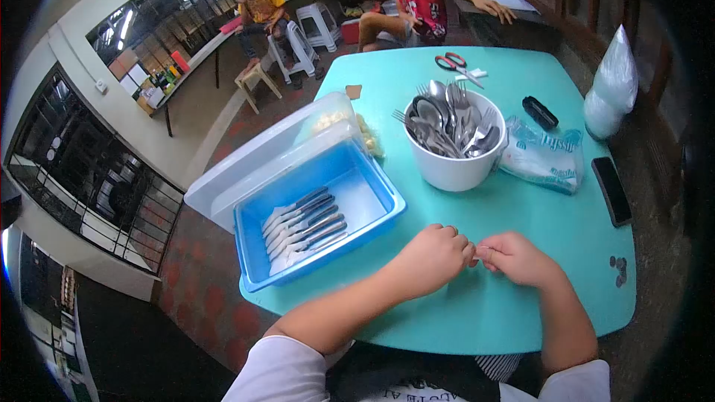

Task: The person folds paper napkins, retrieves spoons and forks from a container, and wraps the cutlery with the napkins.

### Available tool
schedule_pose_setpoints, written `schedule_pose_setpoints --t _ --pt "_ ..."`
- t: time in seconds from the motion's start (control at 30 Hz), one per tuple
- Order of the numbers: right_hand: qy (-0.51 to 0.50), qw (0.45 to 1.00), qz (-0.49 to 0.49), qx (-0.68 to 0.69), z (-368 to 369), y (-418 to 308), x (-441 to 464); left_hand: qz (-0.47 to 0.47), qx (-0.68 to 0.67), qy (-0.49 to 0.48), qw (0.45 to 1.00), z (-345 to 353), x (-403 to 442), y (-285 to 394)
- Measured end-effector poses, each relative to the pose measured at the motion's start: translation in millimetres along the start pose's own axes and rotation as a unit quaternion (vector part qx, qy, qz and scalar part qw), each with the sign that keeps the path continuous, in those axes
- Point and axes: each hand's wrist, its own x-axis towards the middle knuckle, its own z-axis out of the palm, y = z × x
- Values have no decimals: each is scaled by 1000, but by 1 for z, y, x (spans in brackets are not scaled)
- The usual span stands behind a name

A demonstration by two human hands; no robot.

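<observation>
My left hand [436,260] and my right hand [514,258] meet over the near part of the teal table, fingertips pinched close together. A small pale bit shows between them, too small to name. Beyond them stands a white bucket [454,171] full of spoons and forks [450,119]. On the left a blue tray [320,272] holds a row of utensils wrapped in white tissue [305,227], handles bare. A pack of tissues [547,156] lies right of the bucket.
A clear lid [257,156] leans behind the tray. Scissors [458,68], a black object [540,113], a phone [611,191], coins [619,270] and a plastic-wrapped bundle [612,93] sit on the table [484,320]. Two people sit beyond.
</observation>
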Motion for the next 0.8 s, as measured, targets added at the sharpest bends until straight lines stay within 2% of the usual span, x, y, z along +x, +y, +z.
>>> schedule_pose_setpoints --t 0.1,0.17,0.3,0.4,0.47,0.5,0.57,0.6,0.67,0.77,0.8 --pt "115 980 -81 -143 16 -7 -9 -57 -38 42 997 3 -4 3" --pt "203 924 -165 -280 21 -7 -9 -99 -131 22 986 -9 -7 9" --pt "262 898 -179 -306 27 -15 -11 -136 -287 47 947 -11 -5 1" --pt "276 904 -165 -281 31 -14 -9 -155 -296 78 939 -10 -2 3" --pt "279 906 -174 -267 25 -11 -7 -110 -226 163 954 -2 -2 4" --pt "260 930 -174 -194 24 -9 -5 -89 -192 204 956 0 -3 5" --pt "213 962 -167 -39 24 -2 -3 -59 -164 213 961 0 -5 4" --pt "154 978 -127 54 22 3 -3 -44 -151 216 964 1 -6 2" --pt "36 970 -47 234 10 11 -1 23 -116 277 953 4 -3 -2" --pt "-4 959 -4 284 2 5 -5 80 -92 317 941 4 0 -8" --pt "46 974 -33 220 4 2 -7 89 -91 320 939 4 1 -9"
